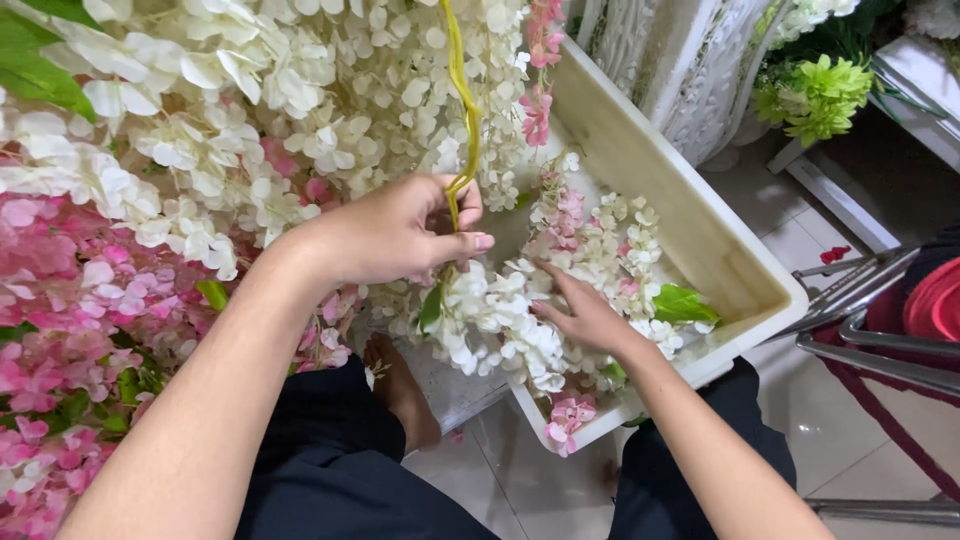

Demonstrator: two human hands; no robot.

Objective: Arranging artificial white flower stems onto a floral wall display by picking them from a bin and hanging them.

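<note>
Yellow-green stem [461, 90] of an artificial flower garland hangs down over the left end of the white plastic tub [700, 235], and the left hand [395, 232] has it pinched between thumb and fingertips, closed firmly on the stem. Below that pinch a cluster of white blossoms [490, 320] droops into the tub. The right hand [585, 312] lies inside the tub with fingers spread and relaxed, resting on the white and pink flowers [600, 235] there, gripping nothing. To handle this well, I judge the pinch should stay close above the blossoms so the stem does not twist, while the right hand steadies loose petals. Pink garlands [60, 300] hang left of the tub.
</note>
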